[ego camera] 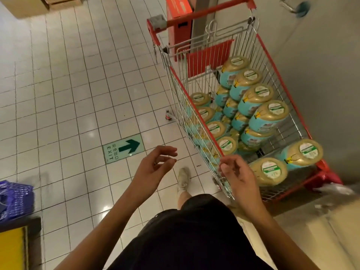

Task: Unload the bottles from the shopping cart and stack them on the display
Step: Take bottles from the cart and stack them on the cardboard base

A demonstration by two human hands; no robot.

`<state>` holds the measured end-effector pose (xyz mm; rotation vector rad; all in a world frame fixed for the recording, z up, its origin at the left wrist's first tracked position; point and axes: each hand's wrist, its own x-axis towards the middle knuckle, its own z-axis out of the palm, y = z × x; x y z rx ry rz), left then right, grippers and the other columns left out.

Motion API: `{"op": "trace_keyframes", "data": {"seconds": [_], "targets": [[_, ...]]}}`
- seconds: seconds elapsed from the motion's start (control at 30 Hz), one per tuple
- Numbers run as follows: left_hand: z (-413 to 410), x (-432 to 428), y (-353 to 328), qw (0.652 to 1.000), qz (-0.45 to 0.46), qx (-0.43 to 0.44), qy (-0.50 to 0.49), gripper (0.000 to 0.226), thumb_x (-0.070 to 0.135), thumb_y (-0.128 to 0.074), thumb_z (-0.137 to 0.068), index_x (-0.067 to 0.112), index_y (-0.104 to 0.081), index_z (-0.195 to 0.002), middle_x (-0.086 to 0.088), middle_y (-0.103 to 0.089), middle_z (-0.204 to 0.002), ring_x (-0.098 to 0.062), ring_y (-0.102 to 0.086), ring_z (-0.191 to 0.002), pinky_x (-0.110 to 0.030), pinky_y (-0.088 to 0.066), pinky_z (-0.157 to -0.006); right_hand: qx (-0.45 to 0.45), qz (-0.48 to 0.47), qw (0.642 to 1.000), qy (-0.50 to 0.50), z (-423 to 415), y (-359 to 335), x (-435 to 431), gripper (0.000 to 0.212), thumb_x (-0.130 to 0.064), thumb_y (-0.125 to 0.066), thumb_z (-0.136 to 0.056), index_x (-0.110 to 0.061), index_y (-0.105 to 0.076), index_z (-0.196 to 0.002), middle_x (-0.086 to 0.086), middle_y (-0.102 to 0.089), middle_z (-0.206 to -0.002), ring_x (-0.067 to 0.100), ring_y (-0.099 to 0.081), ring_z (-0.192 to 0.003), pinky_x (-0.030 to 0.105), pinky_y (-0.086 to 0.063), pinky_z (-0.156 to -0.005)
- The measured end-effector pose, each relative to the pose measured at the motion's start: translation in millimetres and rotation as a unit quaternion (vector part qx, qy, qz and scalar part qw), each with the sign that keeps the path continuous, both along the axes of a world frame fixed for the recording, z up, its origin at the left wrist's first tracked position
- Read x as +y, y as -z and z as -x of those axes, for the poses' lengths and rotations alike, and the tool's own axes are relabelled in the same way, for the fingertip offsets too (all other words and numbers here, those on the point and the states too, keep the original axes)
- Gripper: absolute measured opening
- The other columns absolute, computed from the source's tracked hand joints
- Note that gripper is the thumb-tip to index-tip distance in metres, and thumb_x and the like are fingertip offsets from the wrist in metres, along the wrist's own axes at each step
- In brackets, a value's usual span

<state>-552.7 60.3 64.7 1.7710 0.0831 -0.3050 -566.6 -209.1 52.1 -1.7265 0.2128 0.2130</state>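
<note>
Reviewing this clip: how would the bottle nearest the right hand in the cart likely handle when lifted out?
The nearest bottle looks wide and full, so probably heavy for one hand. Its glossy wrap may be slippery, so a two-handed grip seems safer. Its rounded body lies tilted against the cart wall, so it may roll once freed. Both the left hand and right hand are empty.

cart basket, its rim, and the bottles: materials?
Cart basket: bare metal wire, shiny silver grid. Rim: red, matte, probably plastic trim or coated metal. Bottles: likely plastic, glossy beige bodies with teal wraps.
</note>
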Motion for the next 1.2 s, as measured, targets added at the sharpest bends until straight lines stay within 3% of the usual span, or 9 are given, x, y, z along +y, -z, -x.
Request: {"op": "trace_keyframes", "data": {"seconds": [0.2, 0.27, 0.37, 0.53, 0.73, 0.9, 1.03, 1.13, 1.2], "targets": [[-105.9, 11.0, -6.1, 1.000, -0.010, 0.026, -0.005, 0.029, 0.053, -0.060, -0.087, 0.047, -0.065, -0.115, 0.015, -0.072, -0.119, -0.012, -0.070, -0.112, -0.028, -0.058, -0.092, 0.009, 0.010, 1.000, -0.004, -132.5, -5.9, 15.1, 0.008, -0.036, -0.063, -0.097, -0.037, -0.068, -0.103, -0.006, -0.074, -0.101, 0.024, -0.070, -0.095, 0.048, -0.058, -0.090], [-141.9, 12.6, -6.2, 0.999, -0.007, 0.035, 0.002, 0.023, 0.044, -0.063, -0.092, 0.044, -0.066, -0.115, 0.014, -0.072, -0.118, -0.012, -0.070, -0.112, -0.028, -0.059, -0.092, 0.003, 0.002, 1.000, 0.004, -172.7, -10.8, 17.6, 0.011, -0.039, -0.063, -0.095, -0.034, -0.067, -0.103, -0.006, -0.074, -0.101, 0.028, -0.068, -0.097, 0.049, -0.057, -0.088], [-189.3, 12.6, -3.3, 0.999, -0.012, 0.034, 0.015, 0.022, 0.021, -0.063, -0.101, 0.036, -0.067, -0.116, 0.012, -0.072, -0.120, -0.013, -0.070, -0.112, -0.035, -0.058, -0.095, -0.014, 0.010, 1.000, 0.015, -219.2, -13.8, 17.5, 0.025, -0.052, -0.061, -0.090, -0.033, -0.067, -0.106, -0.010, -0.072, -0.102, 0.018, -0.069, -0.096, 0.044, -0.059, -0.088], [-290.4, -6.5, 6.2, 0.996, 0.001, 0.046, 0.081, 0.032, 0.045, -0.062, -0.090, 0.032, -0.067, -0.119, 0.010, -0.072, -0.120, -0.016, -0.070, -0.111, -0.038, -0.057, -0.095, 0.000, 0.025, 0.998, 0.058, -296.0, -0.8, 6.7, 0.018, -0.053, -0.059, -0.091, -0.041, -0.066, -0.101, -0.013, -0.070, -0.097, 0.016, -0.067, -0.095, 0.048, -0.058, -0.091], [-418.5, -50.5, 43.4, 0.976, 0.012, 0.110, 0.188, 0.029, 0.037, -0.067, -0.088, 0.025, -0.069, -0.114, 0.007, -0.074, -0.110, -0.021, -0.071, -0.102, -0.041, -0.059, -0.089, 0.030, 0.057, 0.987, 0.147, -383.3, 17.9, -7.1, 0.019, -0.053, -0.058, -0.089, -0.040, -0.067, -0.100, -0.016, -0.071, -0.092, 0.006, -0.067, -0.087, 0.031, -0.056, -0.080], [-498.7, -90.8, 70.7, 0.937, -0.018, 0.167, 0.305, 0.012, 0.026, -0.066, -0.095, 0.031, -0.071, -0.105, 0.009, -0.073, -0.102, -0.014, -0.070, -0.092, -0.041, -0.058, -0.087, 0.064, 0.073, 0.968, 0.230, -435.9, 34.0, -23.0, 0.016, -0.045, -0.059, -0.094, -0.032, -0.067, -0.100, 0.000, -0.070, -0.095, 0.023, -0.067, -0.091, 0.048, -0.055, -0.087], [-540.9, -129.8, 81.7, 0.911, -0.047, 0.174, 0.371, 0.032, 0.037, -0.062, -0.086, 0.020, -0.072, -0.112, -0.008, -0.071, -0.114, -0.026, -0.070, -0.103, -0.048, -0.058, -0.094, 0.073, 0.088, 0.950, 0.289, -452.9, 46.1, -42.2, 0.008, -0.024, -0.062, -0.104, -0.020, -0.067, -0.105, 0.010, -0.068, -0.097, 0.038, -0.064, -0.095, 0.057, -0.054, -0.088], [-549.4, -170.8, 96.1, 0.885, -0.027, 0.234, 0.402, 0.014, 0.029, -0.066, -0.098, 0.024, -0.071, -0.110, -0.012, -0.071, -0.116, -0.035, -0.071, -0.106, -0.048, -0.058, -0.093, 0.093, 0.098, 0.927, 0.350, -446.0, 49.9, -65.2, 0.008, -0.016, -0.060, -0.106, -0.019, -0.067, -0.104, 0.007, -0.070, -0.099, 0.028, -0.067, -0.096, 0.044, -0.055, -0.089], [-544.4, -200.9, 104.8, 0.870, -0.011, 0.258, 0.421, 0.010, 0.022, -0.064, -0.102, 0.028, -0.070, -0.106, -0.010, -0.072, -0.118, -0.024, -0.073, -0.102, -0.039, -0.057, -0.087, 0.105, 0.114, 0.913, 0.378, -433.9, 53.9, -82.6, 0.008, -0.014, -0.059, -0.106, -0.015, -0.068, -0.105, -0.002, -0.070, -0.095, 0.016, -0.068, -0.092, 0.030, -0.054, -0.086]]}}
